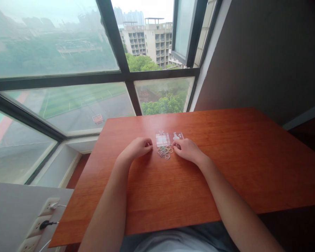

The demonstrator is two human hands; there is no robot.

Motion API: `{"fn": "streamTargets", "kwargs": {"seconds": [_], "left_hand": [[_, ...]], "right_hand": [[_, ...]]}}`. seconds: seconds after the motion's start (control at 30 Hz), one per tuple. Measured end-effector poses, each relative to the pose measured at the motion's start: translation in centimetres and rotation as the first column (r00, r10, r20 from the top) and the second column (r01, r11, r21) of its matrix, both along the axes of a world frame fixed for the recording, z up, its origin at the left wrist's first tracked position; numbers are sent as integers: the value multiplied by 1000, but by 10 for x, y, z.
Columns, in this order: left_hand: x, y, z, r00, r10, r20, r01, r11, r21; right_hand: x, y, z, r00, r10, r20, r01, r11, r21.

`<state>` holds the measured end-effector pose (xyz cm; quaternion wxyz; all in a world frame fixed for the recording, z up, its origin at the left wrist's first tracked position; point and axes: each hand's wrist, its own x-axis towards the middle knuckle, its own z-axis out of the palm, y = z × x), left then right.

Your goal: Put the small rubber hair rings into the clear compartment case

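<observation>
A loose pile of small pale rings (163,152), some greenish, lies on the tabletop between my two hands. Just behind it is a clear plastic box (162,139) with its transparent lid (179,135) folded out to the right; a white figure-like mark shows on the lid. My left hand (141,147) rests on the table left of the rings, apart from them, fingers curled in with nothing visible in them. My right hand (187,149) is curled close to the rings and the lid's near edge. What its fingertips hold, if anything, is too small to make out.
The reddish-brown wooden table (241,157) reaches a large dark-framed window (160,74) at the back. A grey wall (262,59) stands on the right. At lower left, wall sockets (39,224) hold plugs with cables beside the table's edge.
</observation>
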<state>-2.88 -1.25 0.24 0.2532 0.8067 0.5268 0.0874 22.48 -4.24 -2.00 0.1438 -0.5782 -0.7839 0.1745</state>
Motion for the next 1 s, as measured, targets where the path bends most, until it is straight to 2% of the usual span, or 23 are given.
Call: {"fn": "streamTargets", "kwargs": {"seconds": [0.2, 0.4, 0.5, 0.83, 1.0], "left_hand": [[0, 6, -8, 1000, 8, 10, -9, 992, 128], [7, 11, -24, 981, 191, 26, -190, 935, 299], [12, 12, -30, 968, 248, 28, -244, 917, 316], [13, 13, -34, 974, 216, 70, -227, 905, 360], [16, 13, -35, 979, 197, 51, -201, 894, 401]], "right_hand": [[-3, -1, -3, 997, 39, -72, -38, 999, 21], [-15, -5, -5, 982, 106, -155, -102, 994, 36], [-19, -6, -7, 983, 115, -142, -112, 993, 32], [-16, -4, -7, 978, 121, -168, -115, 992, 45], [-19, -5, -7, 986, 111, -125, -106, 994, 40]]}}
